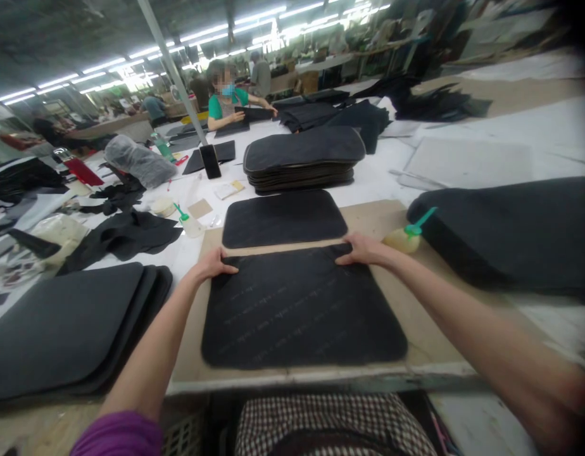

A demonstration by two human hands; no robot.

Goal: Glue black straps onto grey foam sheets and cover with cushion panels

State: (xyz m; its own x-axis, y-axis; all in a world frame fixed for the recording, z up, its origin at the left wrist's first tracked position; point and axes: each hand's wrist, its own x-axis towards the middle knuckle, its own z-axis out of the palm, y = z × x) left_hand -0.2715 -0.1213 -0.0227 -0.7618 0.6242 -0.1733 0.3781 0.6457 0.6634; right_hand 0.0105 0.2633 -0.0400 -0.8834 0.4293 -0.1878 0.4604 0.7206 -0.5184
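A black fabric panel (302, 310) with rounded corners lies flat on a tan board (416, 329) in front of me. My left hand (214, 263) rests on its far left corner, fingers laid flat on the cloth. My right hand (363, 248) presses its far right corner, fingers stretched over the edge. A second black panel (283, 218) lies just beyond, with a thin strip of board showing between the two. A glue bottle (406, 235) with a green nozzle sits right of my right hand.
Stacks of black panels lie at the left (69, 323), right (511, 234) and behind (302, 158). Another green-nozzle bottle (190, 223), loose black cloth (126, 234) and a phone (210, 161) sit further back. A person in green (226, 101) works at the far end.
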